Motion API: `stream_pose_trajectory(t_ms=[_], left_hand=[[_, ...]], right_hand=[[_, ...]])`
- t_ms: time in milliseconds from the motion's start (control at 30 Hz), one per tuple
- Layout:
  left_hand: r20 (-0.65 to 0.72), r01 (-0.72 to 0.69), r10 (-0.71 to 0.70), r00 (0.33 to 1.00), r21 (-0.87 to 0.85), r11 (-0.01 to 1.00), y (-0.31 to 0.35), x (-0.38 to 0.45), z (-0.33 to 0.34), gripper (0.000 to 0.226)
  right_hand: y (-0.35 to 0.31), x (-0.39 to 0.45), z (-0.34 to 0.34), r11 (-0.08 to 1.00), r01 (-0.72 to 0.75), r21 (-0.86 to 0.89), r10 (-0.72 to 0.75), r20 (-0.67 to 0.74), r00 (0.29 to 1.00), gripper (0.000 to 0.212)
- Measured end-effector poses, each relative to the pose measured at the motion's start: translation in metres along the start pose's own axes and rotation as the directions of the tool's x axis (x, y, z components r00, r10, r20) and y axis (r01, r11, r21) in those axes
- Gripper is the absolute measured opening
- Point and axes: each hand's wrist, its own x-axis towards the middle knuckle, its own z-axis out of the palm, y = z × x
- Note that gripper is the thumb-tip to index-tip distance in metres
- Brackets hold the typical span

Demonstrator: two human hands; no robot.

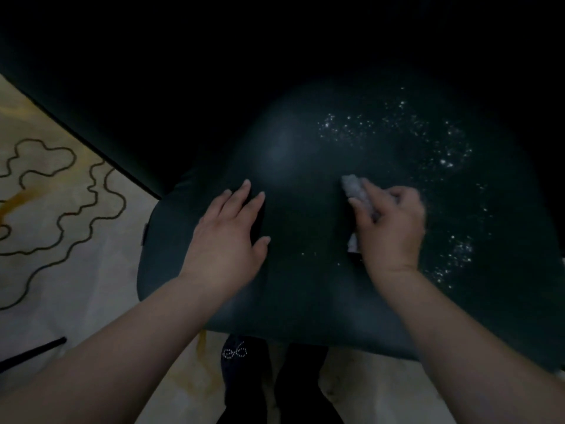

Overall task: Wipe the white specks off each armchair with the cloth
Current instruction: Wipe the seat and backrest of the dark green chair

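1. Head view. While the left hand lies flat with straight fingers on the left part of the armchair seat, holding nothing, the right hand grasps the cloth, fingers curled round the wad and pressing it to the middle of the seat.
2. Head view. White specks lie scattered to the right of the cloth and beyond it; a second patch sits near the right edge, and a few stray ones lie just in front of the cloth. The left half of the seat looks free of them.
3. Judgement: the step in hand is the sweep over the right half. It would go best with the cloth spread wider, drawn in overlapping strokes toward one edge, so that the specks gather rather than scatter.
4. Judgement: the flat left hand can steady the cushion; light pressure should keep specks out of the fabric.
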Motion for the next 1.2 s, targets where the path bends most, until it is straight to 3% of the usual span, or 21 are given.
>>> stream_pose_trajectory(t_ms=[100,200,233,300,367,400,467,533,567,633,700,767,833,933,1000,1100,1200], left_hand=[[0.006,0.001,-0.001,1.0,-0.001,1.0,0.004,0.001,0.0,0.072],[0.006,-0.001,0.001,1.0,-0.014,1.0,0.005,0.0,0.002,0.072],[0.01,-0.004,0.004,1.0,-0.009,1.0,0.005,0.0,0.003,0.073],[0.021,-0.02,0.02,1.0,0.014,1.0,0.004,-0.001,0.004,0.074],[0.028,-0.033,0.032,0.999,0.036,0.999,0.002,-0.001,0.005,0.074],[0.027,-0.036,0.035,0.999,0.041,0.998,0.002,-0.001,0.005,0.075],[0.018,-0.044,0.043,0.999,0.048,0.998,0.004,0.001,0.006,0.075],[0.011,-0.063,0.063,0.998,0.062,0.996,0.01,0.002,0.009,0.077],[0.015,-0.08,0.079,0.997,0.075,0.994,0.015,0.003,0.011,0.077],[0.037,-0.124,0.121,0.992,0.099,0.987,0.024,0.002,0.017,0.079],[0.06,-0.172,0.166,0.984,0.116,0.978,0.033,-0.001,0.023,0.08],[0.065,-0.201,0.194,0.979,0.128,0.971,0.039,-0.001,0.026,0.08],[0.066,-0.208,0.201,0.977,0.131,0.969,0.045,0.0,0.027,0.08],[0.069,-0.222,0.214,0.974,0.129,0.967,0.053,0.003,0.029,0.08],[0.084,-0.255,0.245,0.966,0.147,0.956,0.059,0.005,0.03,0.08],[0.11,-0.293,0.276,0.955,0.19,0.937,0.063,0.009,0.031,0.079],[0.112,-0.294,0.276,0.955,0.201,0.935,0.071,0.014,0.033,0.079]], right_hand=[[-0.036,-0.034,0.012,0.958,0.265,0.107,-0.274,0.077,0.959,0.037],[-0.035,-0.056,0.011,0.927,0.361,0.102,-0.375,0.195,0.907,0.038],[-0.022,-0.051,0.008,0.94,0.337,0.057,-0.341,0.175,0.924,0.037],[0.008,-0.037,-0.002,0.987,0.155,-0.03,-0.153,0.053,0.987,0.035],[0.021,-0.026,-0.008,0.999,-0.047,-0.027,0.046,-0.028,0.999,0.035],[0.017,-0.028,-0.007,0.998,-0.059,-0.018,0.059,-0.041,0.997,0.035],[-0.003,-0.042,0.002,0.993,0.119,-0.003,-0.119,-0.003,0.993,0.037],[-0.015,-0.06,0.007,0.942,0.335,0.031,-0.337,0.13,0.933,0.039],[-0.011,-0.062,0.005,0.93,0.366,0.029,-0.365,0.172,0.915,0.04],[0.01,-0.054,-0.003,0.959,0.282,-0.022,-0.278,0.115,0.954,0.039],[0.032,-0.046,-0.014,0.997,0.056,-0.057,-0.055,0.008,0.998,0.038],[0.031,-0.044,-0.015,0.991,-0.13,-0.044,0.128,-0.059,0.99,0.038],[0.018,-0.05,-0.009,0.995,-0.089,-0.041,0.087,-0.043,0.995,0.04],[0.021,-0.057,-0.015,0.986,0.156,-0.06,-0.152,0.07,0.986,0.04],[0.049,-0.049,-0.029,0.989,0.099,-0.109,-0.096,0.036,0.995,0.039],[0.071,-0.044,-0.043,0.983,-0.157,-0.091,0.149,-0.084,0.985,0.039],[0.067,-0.053,-0.04,0.994,0.077,-0.077,-0.076,0.022,0.997,0.041]])
